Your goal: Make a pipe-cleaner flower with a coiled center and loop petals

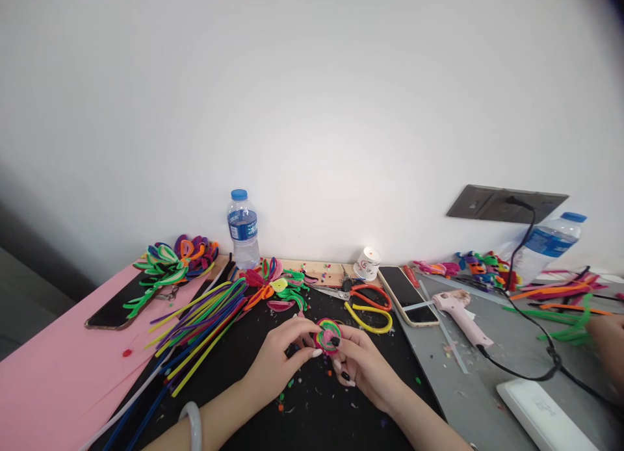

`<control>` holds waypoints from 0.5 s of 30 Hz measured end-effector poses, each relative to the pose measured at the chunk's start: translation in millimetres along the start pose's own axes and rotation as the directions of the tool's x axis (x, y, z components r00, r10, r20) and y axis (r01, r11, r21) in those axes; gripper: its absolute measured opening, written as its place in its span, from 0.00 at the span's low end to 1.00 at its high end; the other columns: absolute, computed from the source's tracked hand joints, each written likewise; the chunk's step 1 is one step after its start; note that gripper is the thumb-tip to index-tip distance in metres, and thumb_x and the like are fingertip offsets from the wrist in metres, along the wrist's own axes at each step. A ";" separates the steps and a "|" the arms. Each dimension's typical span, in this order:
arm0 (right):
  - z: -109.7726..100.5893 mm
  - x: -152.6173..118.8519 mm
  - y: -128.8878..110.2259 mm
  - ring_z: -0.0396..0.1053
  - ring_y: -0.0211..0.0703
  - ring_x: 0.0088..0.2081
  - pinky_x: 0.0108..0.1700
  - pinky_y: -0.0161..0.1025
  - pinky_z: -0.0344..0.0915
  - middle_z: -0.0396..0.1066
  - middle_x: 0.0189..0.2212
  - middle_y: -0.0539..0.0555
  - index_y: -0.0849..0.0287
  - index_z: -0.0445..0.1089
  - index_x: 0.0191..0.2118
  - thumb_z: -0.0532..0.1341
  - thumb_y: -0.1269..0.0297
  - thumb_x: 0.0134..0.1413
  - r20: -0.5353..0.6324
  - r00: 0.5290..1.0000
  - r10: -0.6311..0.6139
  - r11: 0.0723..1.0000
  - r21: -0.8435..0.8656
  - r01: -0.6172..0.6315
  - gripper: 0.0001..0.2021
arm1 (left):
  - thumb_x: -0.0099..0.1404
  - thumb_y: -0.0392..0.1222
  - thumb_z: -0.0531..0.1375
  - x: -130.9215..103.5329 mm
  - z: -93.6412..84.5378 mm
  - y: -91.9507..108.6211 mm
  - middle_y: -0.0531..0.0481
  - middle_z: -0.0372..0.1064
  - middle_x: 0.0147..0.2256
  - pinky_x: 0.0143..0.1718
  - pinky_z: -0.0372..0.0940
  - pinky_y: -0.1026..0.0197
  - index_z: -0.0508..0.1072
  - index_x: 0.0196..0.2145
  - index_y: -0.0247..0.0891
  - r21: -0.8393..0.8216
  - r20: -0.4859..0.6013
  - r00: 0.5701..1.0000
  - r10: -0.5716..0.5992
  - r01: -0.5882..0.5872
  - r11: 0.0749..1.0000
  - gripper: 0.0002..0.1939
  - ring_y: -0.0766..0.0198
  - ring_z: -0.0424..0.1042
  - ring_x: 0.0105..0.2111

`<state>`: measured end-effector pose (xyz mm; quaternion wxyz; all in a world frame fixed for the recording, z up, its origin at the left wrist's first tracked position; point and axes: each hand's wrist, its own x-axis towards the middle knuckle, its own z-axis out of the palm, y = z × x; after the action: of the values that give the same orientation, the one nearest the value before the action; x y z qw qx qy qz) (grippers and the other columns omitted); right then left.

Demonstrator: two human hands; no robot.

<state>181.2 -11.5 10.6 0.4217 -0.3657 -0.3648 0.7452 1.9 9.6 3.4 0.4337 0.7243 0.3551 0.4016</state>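
Observation:
A small round coil of pipe cleaner [327,336], pink and green in the middle with yellow and magenta outer rings, is held up over the black mat [312,405]. My left hand [283,353] pinches its left edge between thumb and fingers. On the right side my right hand [363,363] grips it, the thumb lying across its face. Beyond my hands lie red-handled scissors [373,296] and a bent yellow pipe cleaner [369,318]. Finished colourful loops [273,285] rest just behind my left hand.
Loose pipe cleaners [199,327] fan out at the left, near a dark phone [114,305] and a bottle [242,230]. To the right are a white phone [409,298], a pink glue gun [463,318] with a black cable, and another person's hand [607,344].

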 end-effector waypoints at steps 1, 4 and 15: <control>-0.7 0.3 1.1 0.49 0.28 0.15 0.15 0.28 0.45 0.59 0.15 0.44 0.61 0.66 0.31 0.63 0.57 0.49 -0.001 1.000 -0.005 1.000 0.009 0.005 0.12 | 0.57 0.35 0.60 -0.2 -0.1 0.2 0.48 0.70 0.37 0.35 0.67 0.62 0.72 0.39 0.39 0.001 0.001 1.000 0.002 -0.002 1.000 0.10 0.64 0.69 0.31; -3.3 1.2 4.8 0.49 0.28 0.15 0.15 0.28 0.43 0.59 0.15 0.44 0.61 0.66 0.30 0.62 0.56 0.49 -0.015 1.000 -0.008 1.000 -0.008 0.008 0.13 | 0.56 0.35 0.61 -0.8 -0.3 1.4 0.48 0.71 0.36 0.35 0.66 0.62 0.72 0.38 0.39 0.019 0.028 0.999 0.015 -0.015 1.000 0.10 0.63 0.69 0.32; -2.7 0.4 8.2 0.46 0.26 0.13 0.16 0.30 0.39 0.59 0.13 0.44 0.63 0.64 0.24 0.59 0.49 0.48 -0.069 0.998 -0.005 0.968 -0.251 -0.012 0.19 | 0.56 0.34 0.61 -3.4 1.0 2.2 0.48 0.71 0.35 0.37 0.65 0.62 0.72 0.37 0.38 0.030 0.078 0.996 0.032 -0.034 0.999 0.09 0.63 0.68 0.33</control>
<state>180.4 -13.6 2.2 0.3830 -0.4426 -0.4408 0.6806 1.7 5.4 4.2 0.4289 0.7519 0.3321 0.3746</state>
